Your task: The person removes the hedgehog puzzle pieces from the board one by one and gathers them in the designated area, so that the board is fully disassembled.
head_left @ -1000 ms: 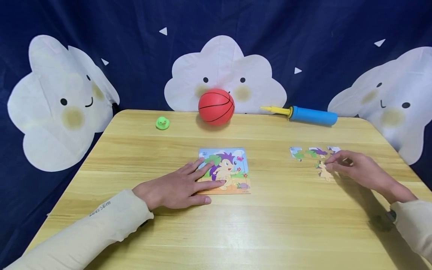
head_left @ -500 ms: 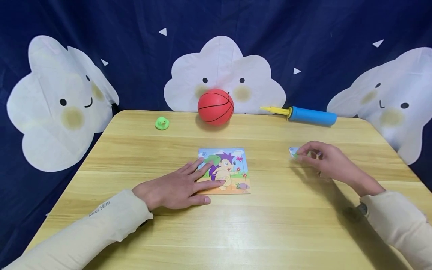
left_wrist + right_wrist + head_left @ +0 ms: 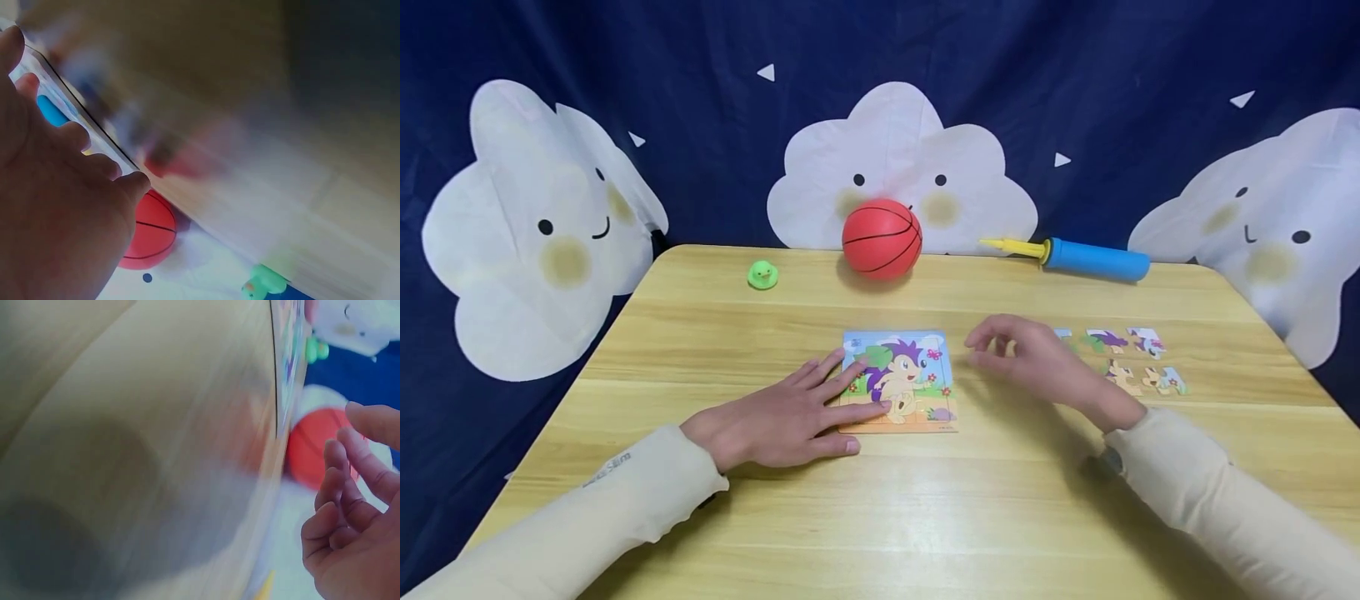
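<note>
A puzzle board [image 3: 919, 377] lies flat on the wooden surface [image 3: 910, 517], in front of the person and near the middle. It looks almost square, so a long axis is hard to tell; its sides run roughly in line with the surface. The printed hedgehog stands upright as seen from the person's side, head toward the far edge, snout pointing right.

The left hand [image 3: 782, 421] rests over the board's left part, its fingers [image 3: 853, 412] straight and spread. The right hand [image 3: 1037, 360] is just beside the board's right edge, its fingers loosely curled with nothing visible in them. Beyond that hand, loose pieces [image 3: 1148, 343] lie in two rows, partly hidden by it.

Along the far edge sit a green duck [image 3: 763, 275], a red ball [image 3: 882, 240] and a blue pump [image 3: 1096, 260], which lies lengthwise left to right, yellow nozzle pointing left. Behind hangs a dark blue curtain [image 3: 707, 125] printed with smiling white clouds.
</note>
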Demonstrator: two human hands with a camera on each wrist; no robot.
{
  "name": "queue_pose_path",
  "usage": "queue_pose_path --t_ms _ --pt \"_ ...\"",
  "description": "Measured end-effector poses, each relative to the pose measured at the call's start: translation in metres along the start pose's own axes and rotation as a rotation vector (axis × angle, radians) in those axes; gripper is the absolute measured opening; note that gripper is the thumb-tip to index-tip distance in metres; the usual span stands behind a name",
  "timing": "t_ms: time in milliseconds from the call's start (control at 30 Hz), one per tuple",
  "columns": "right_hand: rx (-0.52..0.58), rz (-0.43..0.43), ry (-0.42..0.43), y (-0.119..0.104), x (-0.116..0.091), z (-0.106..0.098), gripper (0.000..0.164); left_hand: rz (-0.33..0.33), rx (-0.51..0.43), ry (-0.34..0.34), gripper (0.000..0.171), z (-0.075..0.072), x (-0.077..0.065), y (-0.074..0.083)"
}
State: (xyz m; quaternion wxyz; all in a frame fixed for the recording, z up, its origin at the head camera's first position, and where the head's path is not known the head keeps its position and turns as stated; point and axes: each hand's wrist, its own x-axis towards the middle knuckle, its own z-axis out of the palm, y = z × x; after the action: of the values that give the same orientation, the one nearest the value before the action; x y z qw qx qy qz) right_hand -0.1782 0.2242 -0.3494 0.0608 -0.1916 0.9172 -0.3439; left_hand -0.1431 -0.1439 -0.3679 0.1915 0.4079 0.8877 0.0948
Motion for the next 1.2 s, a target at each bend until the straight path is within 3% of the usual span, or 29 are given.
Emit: queue_pose_path --t_ms 300,600,767,1200 --pt "0.039 -0.030 -0.099 -0.034 0.034 0.040 0.017 -0.038 -0.018 -0.017 0.057 -0.001 -0.014 -0.005" --pt "-0.031 -0.128 -0.159 -0.048 0.050 0.066 0.040 -0.032 -0.036 -0.018 0.057 0.001 -0.016 -0.008" --pt "-0.078 -0.168 -0.180 -0.052 0.054 0.076 0.036 -0.022 -0.029 -0.014 0.057 0.002 -0.017 -0.010" --pt "-0.105 -0.033 -0.210 -0.065 0.057 0.081 0.033 -0.021 -0.035 -0.008 0.057 0.003 -0.017 -0.010"
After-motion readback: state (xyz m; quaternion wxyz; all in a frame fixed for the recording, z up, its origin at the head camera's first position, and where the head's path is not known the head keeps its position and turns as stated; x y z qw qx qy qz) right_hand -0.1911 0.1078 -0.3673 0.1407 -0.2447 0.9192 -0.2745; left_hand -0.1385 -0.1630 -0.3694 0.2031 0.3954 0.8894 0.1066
